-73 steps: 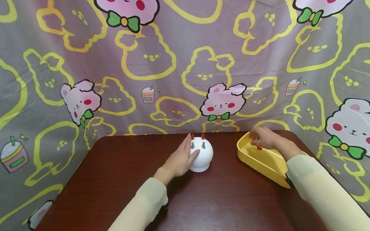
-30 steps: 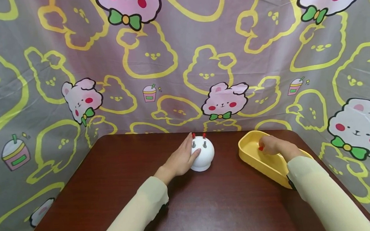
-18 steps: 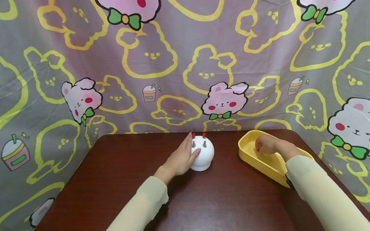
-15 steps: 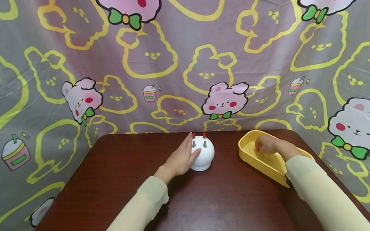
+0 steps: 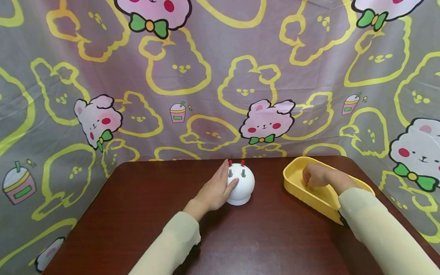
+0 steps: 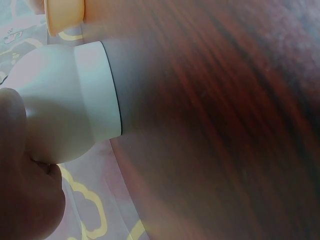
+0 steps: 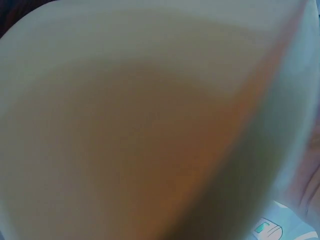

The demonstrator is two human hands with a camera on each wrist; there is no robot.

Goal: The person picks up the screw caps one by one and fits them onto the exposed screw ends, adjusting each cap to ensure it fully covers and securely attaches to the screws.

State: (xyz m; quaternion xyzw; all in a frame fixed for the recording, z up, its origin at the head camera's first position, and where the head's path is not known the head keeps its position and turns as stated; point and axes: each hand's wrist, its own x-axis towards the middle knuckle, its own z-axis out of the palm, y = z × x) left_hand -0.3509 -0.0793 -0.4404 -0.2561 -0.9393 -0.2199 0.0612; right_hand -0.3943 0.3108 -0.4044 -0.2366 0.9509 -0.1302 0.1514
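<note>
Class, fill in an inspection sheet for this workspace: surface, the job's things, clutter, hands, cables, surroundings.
Surface: dark brown table.
Job's things: white dome holder with two red-tipped pins standing in its top; yellow tray to its right.
Clutter: nothing seen.
Hands: left hand rests against the holder's side; right hand curled inside the tray, its grasp hidden.
Cables: nothing seen.
Surroundings: cartoon-print cloth backdrop.
</note>
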